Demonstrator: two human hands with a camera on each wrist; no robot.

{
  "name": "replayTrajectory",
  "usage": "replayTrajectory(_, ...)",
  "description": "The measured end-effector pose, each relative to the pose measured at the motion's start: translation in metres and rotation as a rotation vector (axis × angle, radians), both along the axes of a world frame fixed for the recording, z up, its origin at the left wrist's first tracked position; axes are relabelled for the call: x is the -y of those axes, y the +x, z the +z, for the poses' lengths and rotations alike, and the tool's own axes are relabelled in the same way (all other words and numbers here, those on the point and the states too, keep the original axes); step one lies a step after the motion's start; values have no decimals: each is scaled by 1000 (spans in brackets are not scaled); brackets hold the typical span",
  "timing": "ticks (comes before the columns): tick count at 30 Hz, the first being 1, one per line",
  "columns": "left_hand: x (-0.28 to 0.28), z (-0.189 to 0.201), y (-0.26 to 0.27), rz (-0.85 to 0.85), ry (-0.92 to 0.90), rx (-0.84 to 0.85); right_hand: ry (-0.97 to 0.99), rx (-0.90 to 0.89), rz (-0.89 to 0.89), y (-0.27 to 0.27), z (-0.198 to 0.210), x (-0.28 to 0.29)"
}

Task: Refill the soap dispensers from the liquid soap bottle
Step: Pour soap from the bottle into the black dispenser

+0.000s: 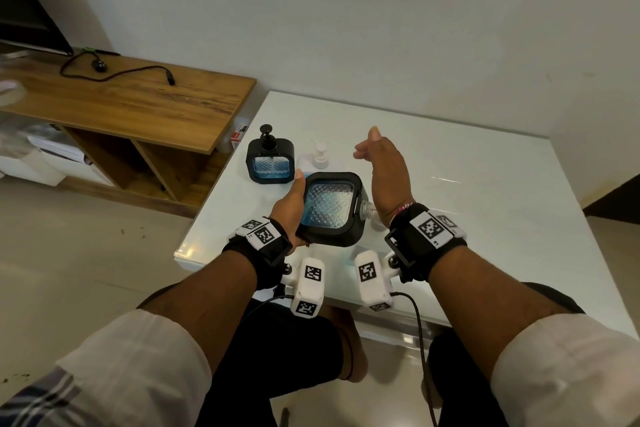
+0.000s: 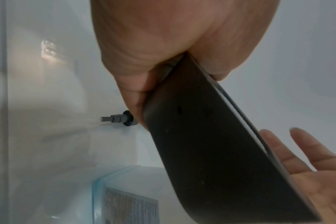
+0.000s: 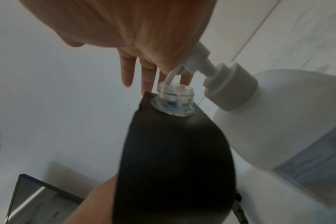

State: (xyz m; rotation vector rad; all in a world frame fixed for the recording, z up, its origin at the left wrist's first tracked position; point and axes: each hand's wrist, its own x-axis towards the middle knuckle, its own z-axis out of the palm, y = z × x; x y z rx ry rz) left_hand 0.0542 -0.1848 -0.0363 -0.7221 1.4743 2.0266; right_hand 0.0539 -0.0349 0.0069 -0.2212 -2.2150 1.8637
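On the white table sit three containers. One black soap dispenser stands upright at the back w/ its black pump on, and blue soap shows thru its clear front, about half full. Just beside it stands a white soap bottle w/ a white pump on top; most of the bottle is hidden behind the other things in the head view. What is inside it can't be seen, bc the bottle is not clear.

A 2nd black dispenser is tipped on its side, above the table near the front edge. Its pump is off and its clear open neck points to the right. Blue soap sits low in it, by the window's bottom edge.

The left hand grips this tipped dispenser, thumb on one side & fingers curled round the back. The right hand is open, fingers loose and spread a bit, holding nothing. It sits just beside the open neck, not touching it as far as one can tell.

In the right wrist view a thin white tube seems to reach into the neck, but it is blurry. In the left wrist view a small dark pump part lies on the table, partly hidden by the hand.
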Motion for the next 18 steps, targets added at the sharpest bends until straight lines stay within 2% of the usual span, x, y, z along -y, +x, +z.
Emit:
replayTrajectory(6, 0, -6, -1, 6, 7, 5, -98, 23, -13, 0, 4, 0)
replayTrajectory(13, 0, -9, -4, 5, 19, -3, 36, -36, 58, 4, -2, 6)
replayTrajectory(18, 0, -13, -6, 4, 14, -2, -66, -12, 6, 1, 0, 4)
